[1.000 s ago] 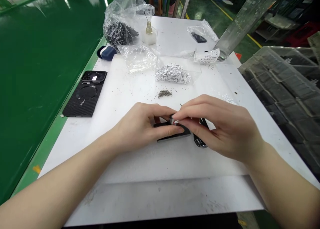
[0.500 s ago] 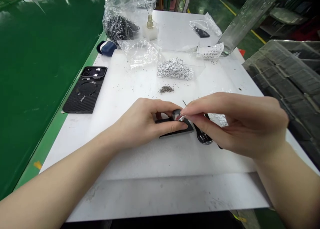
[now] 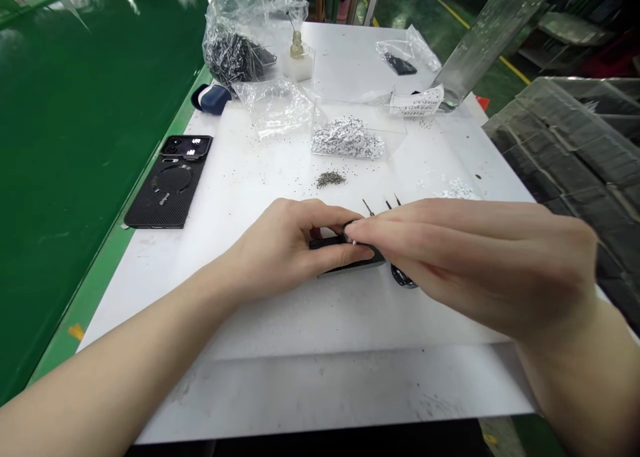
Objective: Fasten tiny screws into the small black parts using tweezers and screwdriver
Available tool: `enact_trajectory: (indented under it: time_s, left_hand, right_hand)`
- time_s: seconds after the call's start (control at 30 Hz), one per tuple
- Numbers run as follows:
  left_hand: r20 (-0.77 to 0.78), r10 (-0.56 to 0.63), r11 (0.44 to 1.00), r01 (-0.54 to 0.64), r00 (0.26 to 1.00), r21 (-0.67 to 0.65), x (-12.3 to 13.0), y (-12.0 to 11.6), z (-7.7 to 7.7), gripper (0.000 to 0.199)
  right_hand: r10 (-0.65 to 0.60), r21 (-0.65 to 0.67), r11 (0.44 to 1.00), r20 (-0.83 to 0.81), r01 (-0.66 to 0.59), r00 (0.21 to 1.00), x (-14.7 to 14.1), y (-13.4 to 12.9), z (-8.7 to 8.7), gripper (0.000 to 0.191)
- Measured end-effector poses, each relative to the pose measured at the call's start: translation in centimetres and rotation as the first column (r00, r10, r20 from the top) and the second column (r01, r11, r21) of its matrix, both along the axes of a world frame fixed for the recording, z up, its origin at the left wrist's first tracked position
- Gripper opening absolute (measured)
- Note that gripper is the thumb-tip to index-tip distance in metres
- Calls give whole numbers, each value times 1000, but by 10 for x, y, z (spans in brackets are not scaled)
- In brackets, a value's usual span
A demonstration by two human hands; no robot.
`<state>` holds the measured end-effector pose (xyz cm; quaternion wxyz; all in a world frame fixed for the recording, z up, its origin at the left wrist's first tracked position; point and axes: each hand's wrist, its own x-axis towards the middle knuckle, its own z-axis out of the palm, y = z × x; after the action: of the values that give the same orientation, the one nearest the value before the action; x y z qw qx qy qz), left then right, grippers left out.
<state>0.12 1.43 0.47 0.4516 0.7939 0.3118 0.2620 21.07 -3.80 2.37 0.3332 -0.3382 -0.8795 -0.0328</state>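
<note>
Two hands, the left hand (image 3: 280, 252) and the right hand (image 3: 475, 260), pinched a black strip (image 3: 325, 243).
Fingertips (image 3: 353, 230) clamped together on it — fine work, calling for a steady hold next.

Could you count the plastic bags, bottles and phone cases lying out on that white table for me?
Clear plastic bags: 3
Small bottle: 1
Black phone case: 1
Total: 5
</note>
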Motion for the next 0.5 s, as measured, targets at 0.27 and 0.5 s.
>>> enact_trajectory:
  time_s: [0.27, 0.5]
  left_hand:
    - [75, -19, 1000, 20, 997, -16, 1, -1, 0, 15]
    - [48, -43, 999, 44, 998, -12, -1, 0, 1, 12]
  right_hand:
    - [-78, -127, 989, -44, 71, 996, -4, -2, 4, 16]
    - [17, -342, 935, -209, -89, 978, -3, 5, 0, 20]
